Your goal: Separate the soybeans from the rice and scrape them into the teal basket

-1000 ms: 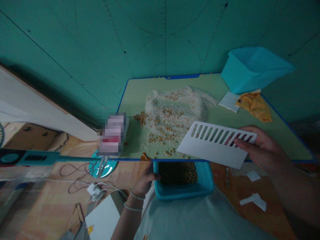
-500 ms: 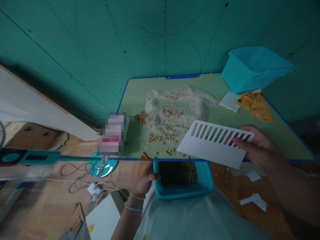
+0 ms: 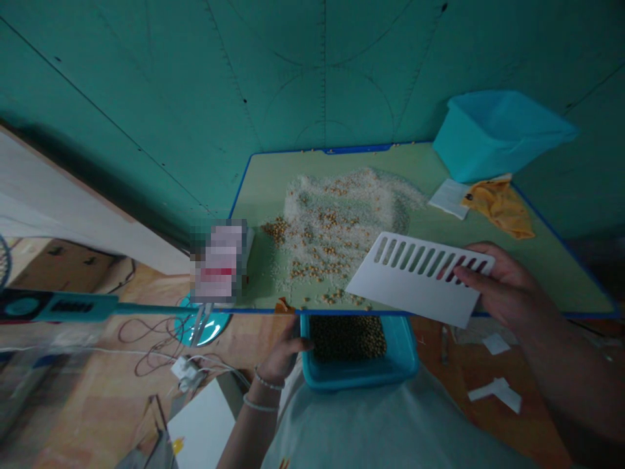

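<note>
My right hand (image 3: 502,283) grips the right end of a flat white slotted plate (image 3: 415,277), thumb over its slots. The plate tilts above the near part of the light green table (image 3: 498,254). Left of it, white rice-like grains (image 3: 375,195) and yellow-brown beans (image 3: 317,268) lie spread and mixed together. Below the near table edge, my left hand (image 3: 288,352) is closed on the left rim of a blue plastic basin (image 3: 361,378). Small dark round beans (image 3: 346,335) fill much of the basin, which sits against my lap.
A large blue bin (image 3: 488,143) stands at the table's back right, beside a yellow cloth (image 3: 502,208) and a white paper (image 3: 449,197). A blurred-out pink box (image 3: 219,260) is at the left edge. Cables and a power strip (image 3: 187,373) lie on the floor.
The slotted plate in my right hand has shifted very slightly left and up. My left hand, the basin and the spread grains look the same.
</note>
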